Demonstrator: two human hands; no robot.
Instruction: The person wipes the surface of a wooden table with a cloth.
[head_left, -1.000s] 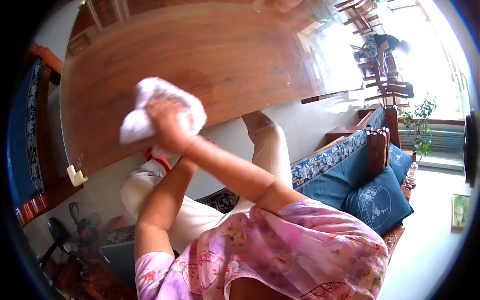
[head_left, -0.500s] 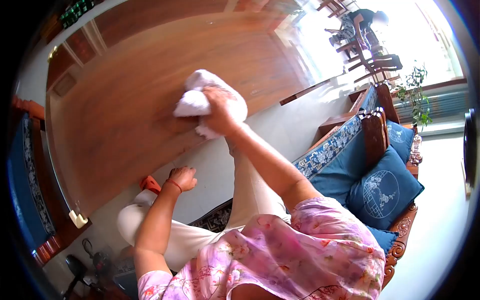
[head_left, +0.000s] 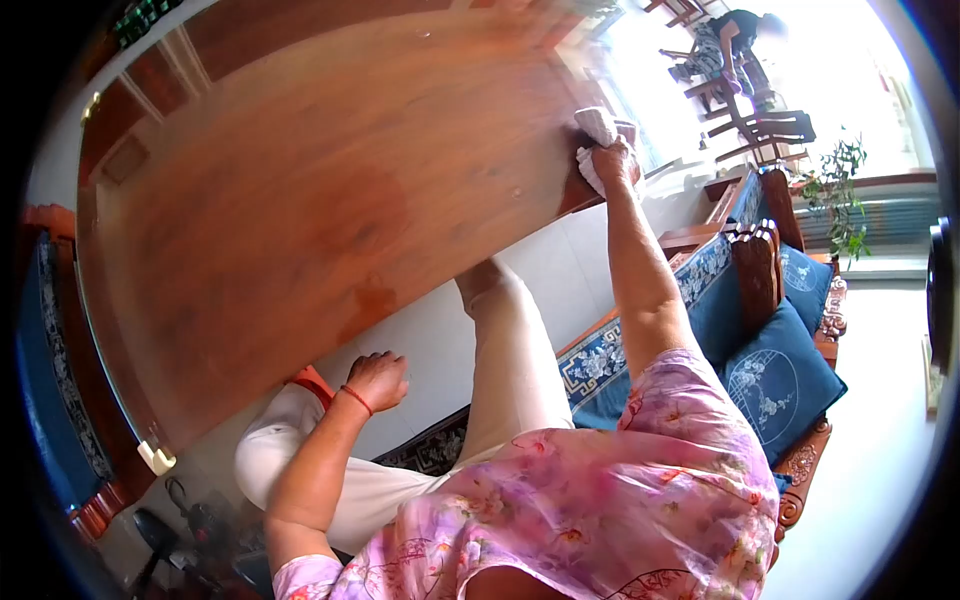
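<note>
A white cloth lies bunched against the right end of the glossy brown tabletop, near its front corner. My right hand is closed on it with the arm stretched out, pressing it to the surface. My left hand, with a red band at the wrist, hangs over the floor just off the table's near edge. Its fingers are curled, and nothing shows in them. A damp-looking darker patch marks the tabletop by the near edge.
A blue-cushioned wooden sofa with pillows stands at the right. A pale corner guard caps the table's near left corner. Another person bends by wooden chairs. A blue-padded seat is at the left.
My right hand has moved the cloth rightward along the table to its far right end, and the arm has straightened. My left hand, earlier near the right forearm, is now apart from it.
</note>
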